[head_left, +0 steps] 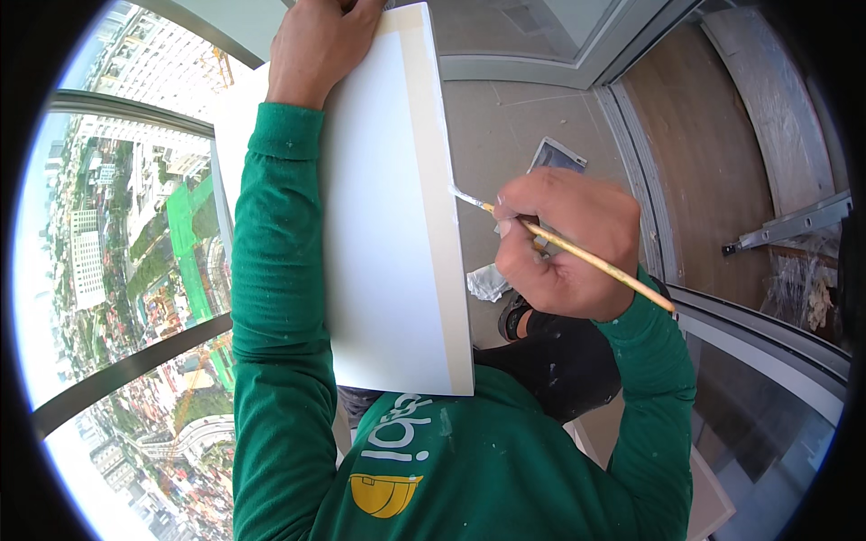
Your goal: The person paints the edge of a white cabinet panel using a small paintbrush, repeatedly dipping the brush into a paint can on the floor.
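A long white board (374, 243) stands in front of me, its lower end against my green shirt. Beige masking tape (429, 180) runs along its right side and across its top. My left hand (323, 50) is closed at the board's far end, its fingertips partly cut off by the picture's edge. The left forearm lies along the board's left side. Between the thumb and fingers of my right hand (577, 234) is a thin wooden paintbrush (591, 261). White paint coats its bristles, which are at the board's right edge.
City buildings show through the window (135, 270) on the left. Right of the board, a small framed piece (561, 155) and a crumpled white sheet (488, 284) lie on the tiled floor (496, 117). A sliding-door track (645, 180) and a metal bar (794, 224) are farther right.
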The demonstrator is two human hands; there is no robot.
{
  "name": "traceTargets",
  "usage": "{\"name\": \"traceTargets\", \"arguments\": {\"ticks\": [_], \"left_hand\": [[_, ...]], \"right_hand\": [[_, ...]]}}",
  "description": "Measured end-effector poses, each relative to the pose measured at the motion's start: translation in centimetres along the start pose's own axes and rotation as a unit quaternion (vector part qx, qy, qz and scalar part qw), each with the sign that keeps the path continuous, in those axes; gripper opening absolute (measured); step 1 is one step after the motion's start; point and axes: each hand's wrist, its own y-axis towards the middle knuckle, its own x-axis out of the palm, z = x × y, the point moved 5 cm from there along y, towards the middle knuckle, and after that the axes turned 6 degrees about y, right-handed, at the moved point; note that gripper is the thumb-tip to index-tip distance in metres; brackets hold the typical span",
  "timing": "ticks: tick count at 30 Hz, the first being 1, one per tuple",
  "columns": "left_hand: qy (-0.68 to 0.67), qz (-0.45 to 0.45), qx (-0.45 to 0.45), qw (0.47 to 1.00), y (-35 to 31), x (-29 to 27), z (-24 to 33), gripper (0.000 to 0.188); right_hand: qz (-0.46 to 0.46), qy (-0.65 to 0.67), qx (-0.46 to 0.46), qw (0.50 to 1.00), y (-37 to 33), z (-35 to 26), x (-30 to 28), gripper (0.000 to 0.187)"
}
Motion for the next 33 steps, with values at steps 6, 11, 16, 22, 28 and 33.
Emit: {"name": "traceTargets", "arguments": {"ticks": [6, 11, 16, 22, 28, 33], "left_hand": [[-0.002, -0.005, -0.012, 1.0, -0.07, -0.1, 0.05, 0.06], [-0.005, -0.004, -0.007, 1.0, -0.02, 0.01, 0.05, 0.06], [-0.01, -0.013, -0.016, 1.0, -0.04, 0.07, 0.23, 0.06], [-0.007, -0.007, -0.006, 1.0, -0.05, -0.03, 0.08, 0.06], [-0.009, -0.006, -0.012, 1.0, -0.13, -0.09, 0.04, 0.06], [-0.015, -0.003, -0.01, 1.0, -0.11, -0.1, 0.01, 0.061]], "right_hand": [[-0.037, 0.036, 0.007, 0.999, -0.18, -0.2, 0.15, 0.016], [-0.038, 0.058, 0.038, 0.997, -0.2, 0.13, -0.09, 0.015], [-0.016, 0.027, 0.044, 0.999, -0.02, 0.64, 0.0, 0.01], [0.024, -0.007, -0.011, 1.0, 0.19, 0.18, -0.13, 0.011], [-0.018, 0.0, -0.019, 1.0, -0.03, -0.17, 0.39, 0.013], [-0.065, 0.049, 0.023, 0.996, -0.13, -0.03, 0.11, 0.012]]}}
